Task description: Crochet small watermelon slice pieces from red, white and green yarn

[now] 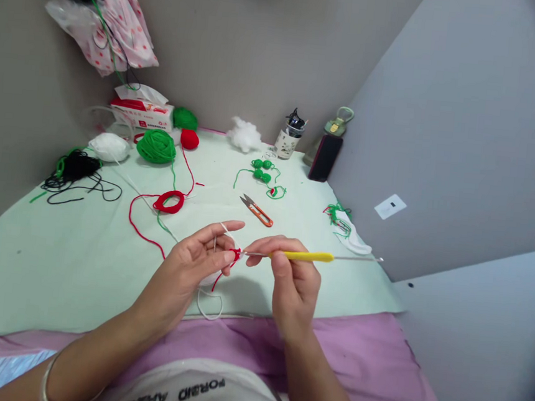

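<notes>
My left hand (199, 258) pinches a small piece of red crochet work (235, 255) between thumb and fingers, with white yarn running over the raised forefinger. In my right hand (294, 284) is a crochet hook with a yellow handle (309, 256), held like a pen. Its metal tip reaches the red piece; whether it sits inside a stitch is too small to tell. A short red tail and a loop of white yarn (209, 314) hang below the left hand. Beyond the hands lie orange thread snips (257, 211) and a red yarn ring (169, 202).
Green (156, 146), white (109, 147) and red yarn balls (189, 139) sit at the back left by a tissue box (143, 113). Black yarn (77, 168) lies at far left. Small green crochet balls (261, 170), white stuffing (245, 135), a cup (289, 139) and a phone (326, 158) stand behind.
</notes>
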### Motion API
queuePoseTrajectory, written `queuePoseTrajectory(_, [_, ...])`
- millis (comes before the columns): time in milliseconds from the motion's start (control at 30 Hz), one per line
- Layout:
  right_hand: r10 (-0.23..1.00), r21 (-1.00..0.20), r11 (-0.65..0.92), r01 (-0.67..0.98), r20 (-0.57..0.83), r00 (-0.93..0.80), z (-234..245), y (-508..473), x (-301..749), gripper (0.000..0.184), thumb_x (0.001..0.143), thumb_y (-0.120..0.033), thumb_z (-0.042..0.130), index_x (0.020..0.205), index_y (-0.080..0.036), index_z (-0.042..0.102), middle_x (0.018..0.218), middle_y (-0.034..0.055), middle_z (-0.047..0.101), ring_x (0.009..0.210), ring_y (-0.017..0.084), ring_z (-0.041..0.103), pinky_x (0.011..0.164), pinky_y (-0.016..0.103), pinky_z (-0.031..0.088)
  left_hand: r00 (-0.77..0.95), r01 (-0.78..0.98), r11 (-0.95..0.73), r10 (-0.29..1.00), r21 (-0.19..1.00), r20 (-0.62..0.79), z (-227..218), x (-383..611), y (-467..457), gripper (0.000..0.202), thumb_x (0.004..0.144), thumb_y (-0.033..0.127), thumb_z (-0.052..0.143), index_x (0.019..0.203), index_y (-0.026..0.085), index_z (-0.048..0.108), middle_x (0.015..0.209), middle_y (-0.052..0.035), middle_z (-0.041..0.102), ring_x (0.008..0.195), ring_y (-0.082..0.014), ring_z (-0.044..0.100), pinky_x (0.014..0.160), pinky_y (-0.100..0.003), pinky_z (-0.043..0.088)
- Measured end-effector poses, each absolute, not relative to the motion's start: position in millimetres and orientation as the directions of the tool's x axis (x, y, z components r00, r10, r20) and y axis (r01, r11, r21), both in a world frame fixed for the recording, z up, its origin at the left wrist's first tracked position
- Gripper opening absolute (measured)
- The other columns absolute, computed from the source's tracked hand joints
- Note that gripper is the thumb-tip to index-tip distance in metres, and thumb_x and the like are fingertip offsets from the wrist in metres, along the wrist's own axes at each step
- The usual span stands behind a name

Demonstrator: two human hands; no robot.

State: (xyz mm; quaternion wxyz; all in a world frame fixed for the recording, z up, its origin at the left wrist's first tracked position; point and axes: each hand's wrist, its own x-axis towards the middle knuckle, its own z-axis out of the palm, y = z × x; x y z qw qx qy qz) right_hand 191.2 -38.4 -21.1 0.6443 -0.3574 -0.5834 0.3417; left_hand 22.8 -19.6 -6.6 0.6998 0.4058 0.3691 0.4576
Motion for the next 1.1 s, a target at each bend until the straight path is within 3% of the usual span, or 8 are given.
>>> queuePoseTrajectory(167, [0.764, -0.761, 0.636, 0.128, 0.645, 0.038, -22.0, -41.6, 191.1, 0.023, 0.106, -0.019, 0.049, 0.109, -0.026, 0.071, 0.099, 0.0035, 0.073, 0.088, 0.017, 0.07, 0.078, 0.035, 0.058, 0.28, -0.309, 0.181, 0.956, 0.934, -0.092, -9.3, 23.6, -18.1, 0.04, 0.086, 0.03, 0.081, 0.126, 0.03, 0.075, 0.089, 0.0022, 0.062, 0.075, -0.0115, 0.055, 0.071, -0.023, 0.048])
queuePoseTrajectory(500, [0.717, -0.702, 0.686, 0.191, 0.697, -0.017, -20.9, -39.6, 193.5, 0.024, 0.105, -0.015, 0.049, 0.11, -0.026, 0.069, 0.098, 0.0044, 0.074, 0.091, 0.019, 0.071, 0.078, 0.036, 0.058, 0.257, -0.257, 0.118, 0.965, 0.959, -0.05, -10.4, 20.2, -15.1, 0.039, 0.086, 0.03, 0.083, 0.123, 0.033, 0.076, 0.087, 0.0027, 0.065, 0.08, -0.0131, 0.06, 0.076, -0.024, 0.05])
queuePoseTrajectory(667, [0.666, -0.627, 0.723, 0.289, 0.744, -0.05, -20.9, -40.9, 193.2, 0.022, 0.104, -0.016, 0.05, 0.113, -0.026, 0.068, 0.099, 0.0058, 0.077, 0.097, 0.021, 0.071, 0.08, 0.039, 0.057, 0.242, -0.225, 0.118, 0.968, 0.967, -0.062, -7.4, 20.8, -16.3, 0.04, 0.082, 0.031, 0.086, 0.121, 0.031, 0.077, 0.083, 0.0026, 0.066, 0.079, -0.0139, 0.061, 0.069, -0.024, 0.05])
queuePoseTrajectory(1100, [0.685, -0.651, 0.712, 0.265, 0.726, -0.058, -24.1, -37.9, 193.6, 0.022, 0.105, -0.017, 0.05, 0.109, -0.026, 0.07, 0.098, 0.0062, 0.077, 0.096, 0.022, 0.072, 0.079, 0.039, 0.057, 0.206, -0.177, 0.075, 0.978, 0.981, -0.038, -2.4, 22.5, -18.3, 0.043, 0.08, 0.031, 0.086, 0.121, 0.027, 0.076, 0.079, 0.0019, 0.066, 0.073, -0.0146, 0.062, 0.064, -0.024, 0.051])
